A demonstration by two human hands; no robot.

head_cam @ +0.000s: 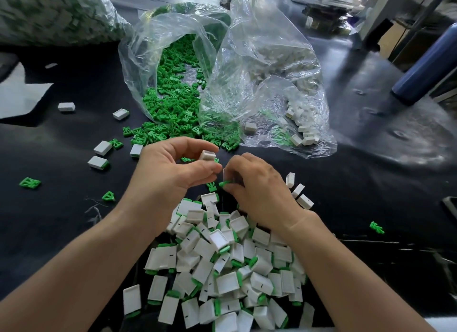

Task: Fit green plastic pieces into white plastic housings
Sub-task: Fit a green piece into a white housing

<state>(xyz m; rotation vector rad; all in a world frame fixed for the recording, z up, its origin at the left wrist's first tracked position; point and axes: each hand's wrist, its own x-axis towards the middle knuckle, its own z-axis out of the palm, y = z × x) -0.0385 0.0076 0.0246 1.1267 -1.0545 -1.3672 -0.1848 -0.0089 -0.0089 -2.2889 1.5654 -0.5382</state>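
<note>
My left hand (170, 166) pinches a white housing (208, 155) between thumb and fingers, lifted above the black table. My right hand (257, 188), just to its right and lower, pinches a green piece (225, 183) at its fingertips. The two parts are apart. A heap of white housings with green pieces fitted (222, 269) lies below both hands. Loose green pieces (173, 123) spill from a clear bag (173, 47) ahead. A second clear bag (272, 71) to the right holds white housings (301, 131).
Single housings (100, 156) and green pieces (30, 183) lie scattered on the black table (61, 220) to the left. Three housings (298, 190) stand right of my right hand. A full bag (54, 12) sits far left, a blue cylinder (425, 67) far right.
</note>
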